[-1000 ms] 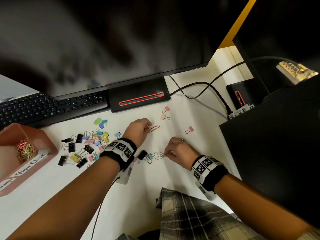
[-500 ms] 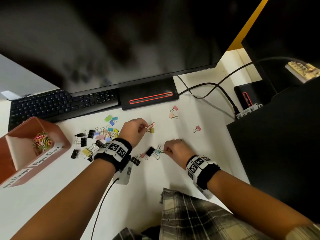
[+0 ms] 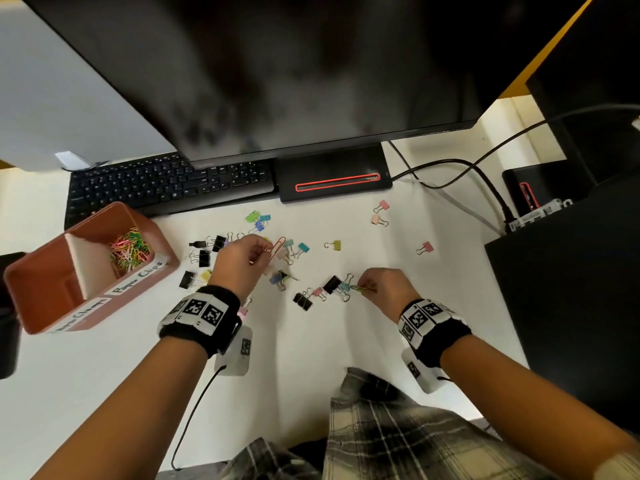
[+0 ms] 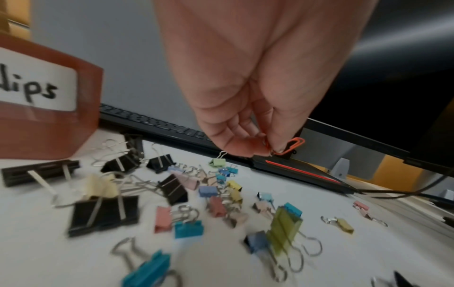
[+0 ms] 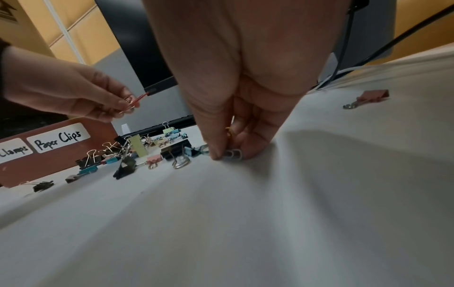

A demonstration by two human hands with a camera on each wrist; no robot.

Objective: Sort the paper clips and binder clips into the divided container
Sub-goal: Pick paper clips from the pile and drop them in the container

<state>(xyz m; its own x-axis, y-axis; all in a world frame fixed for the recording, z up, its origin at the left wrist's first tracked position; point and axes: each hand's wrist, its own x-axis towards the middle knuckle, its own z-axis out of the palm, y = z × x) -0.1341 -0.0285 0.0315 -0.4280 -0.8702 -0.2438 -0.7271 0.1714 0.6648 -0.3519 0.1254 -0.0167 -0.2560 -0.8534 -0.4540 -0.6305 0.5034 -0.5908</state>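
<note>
Right hand (image 3: 382, 287) nearest, fingertips down on the white desk (image 3: 311, 348), pinching a paper clip (image 5: 232, 153) just right of the binder clips (image 3: 277, 268); left hand (image 3: 239, 259) raised over that scatter, thumb and fingers closed on an orange paper clip (image 3: 278, 247) along with other small clips, their number unclear; divided container (image 3: 45, 299) left of the binder clips, coloured paper clips (image 3: 130, 249) lying in its far compartment, labelled "Paper Clips"; keyboard (image 3: 166, 185) and monitor (image 3: 277, 71) beyond the binder clips.

Even indoor light, soft shadows, motion-blurred wrist views, bowed wide-angle edges.
</note>
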